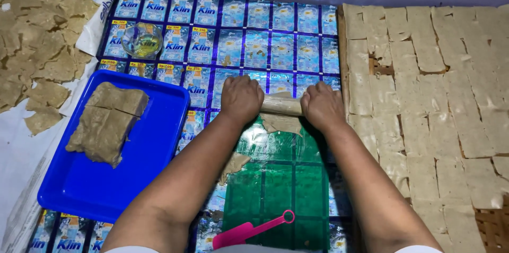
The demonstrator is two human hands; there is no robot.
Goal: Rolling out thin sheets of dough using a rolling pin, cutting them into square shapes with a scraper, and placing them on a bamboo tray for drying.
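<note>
My left hand and my right hand each grip an end of a short wooden rolling pin. The pin lies across a thin sheet of beige dough on a green plastic sheet. Another scrap of dough shows beside my left forearm. Both hands are closed over the pin's ends, so those ends are hidden.
A blue tray at left holds a block of brown dough. A small glass bowl sits behind it. Torn dough scraps pile at far left. Flat rectangular pieces dry on a woven mat at right. A pink cutter lies near me.
</note>
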